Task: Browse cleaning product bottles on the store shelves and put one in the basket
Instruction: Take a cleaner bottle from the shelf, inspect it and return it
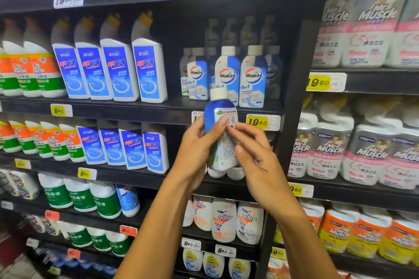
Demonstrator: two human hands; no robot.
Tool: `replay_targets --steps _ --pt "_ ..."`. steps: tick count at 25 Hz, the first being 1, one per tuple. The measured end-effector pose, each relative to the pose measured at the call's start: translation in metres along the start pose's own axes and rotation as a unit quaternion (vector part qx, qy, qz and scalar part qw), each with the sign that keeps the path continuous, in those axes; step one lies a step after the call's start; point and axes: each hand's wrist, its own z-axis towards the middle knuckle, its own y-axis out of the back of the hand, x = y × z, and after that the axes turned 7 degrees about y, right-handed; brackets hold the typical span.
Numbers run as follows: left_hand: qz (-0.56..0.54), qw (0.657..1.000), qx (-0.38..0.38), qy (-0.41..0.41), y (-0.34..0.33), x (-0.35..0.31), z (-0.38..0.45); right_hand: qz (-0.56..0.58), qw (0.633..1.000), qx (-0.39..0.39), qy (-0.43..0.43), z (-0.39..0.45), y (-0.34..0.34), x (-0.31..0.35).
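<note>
Two hands hold one blue-and-white bottle (221, 133) at frame centre, before the shelves (136, 106): left hand (199, 142) wrapping its side, right hand (251, 149) fingers pinching the label edge. Likely rigid, light, slick plastic; grip mid-body.

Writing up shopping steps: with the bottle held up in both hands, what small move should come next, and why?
Probably lower the bottle away from the shelf: the left hand and right hand both grip it with its back label facing the camera, and no basket is in view.
</note>
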Motion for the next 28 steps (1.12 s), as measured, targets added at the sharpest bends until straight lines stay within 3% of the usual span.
replay_targets --steps 2,6,19,24,28 --pt "-0.050 0.998 0.007 0.028 0.003 0.002 -0.002 0.017 1.000 -0.011 -0.001 -0.005 0.008 0.000" --pt "-0.119 0.991 0.029 0.047 0.004 0.003 -0.007 0.099 0.990 -0.045 -0.087 -0.012 0.018 -0.005" --pt "-0.117 0.991 0.046 0.034 0.013 0.000 0.002 0.120 0.988 -0.046 -0.091 -0.003 0.009 -0.009" --pt "-0.073 0.992 0.013 0.100 0.034 -0.018 0.019 0.215 0.958 -0.098 -0.163 0.019 -0.013 -0.001" --pt "-0.077 0.986 -0.001 0.149 0.055 -0.034 0.036 0.238 0.949 -0.093 -0.186 0.049 -0.038 0.009"
